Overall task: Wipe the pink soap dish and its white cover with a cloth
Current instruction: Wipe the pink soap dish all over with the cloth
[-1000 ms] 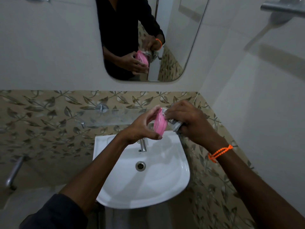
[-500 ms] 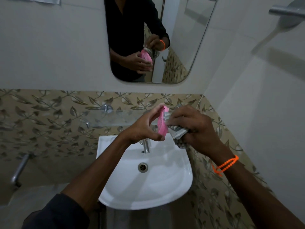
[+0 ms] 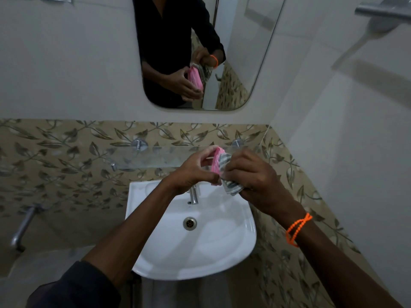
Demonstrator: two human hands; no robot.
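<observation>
My left hand (image 3: 193, 172) grips the pink soap dish (image 3: 216, 162), held on edge above the back of the sink. My right hand (image 3: 251, 176) is closed on a grey-and-white striped cloth (image 3: 230, 185), which is pressed against the dish's right face. The cloth bunches out below my fingers. The white cover is not visible. The mirror (image 3: 235, 63) reflects both hands, the pink dish and the cloth.
A white sink (image 3: 222, 247) with a chrome tap (image 3: 193, 195) and drain (image 3: 189, 223) lies under my hands. A glass shelf (image 3: 142, 157) runs along the leaf-patterned wall behind them. A metal pipe tap (image 3: 22, 227) sticks out at the left. A chrome rail (image 3: 382, 10) is at the top right.
The dish has turned more edge-on in my left hand, and the cloth in my right hand has shifted along its right face. The camera view has drifted slightly.
</observation>
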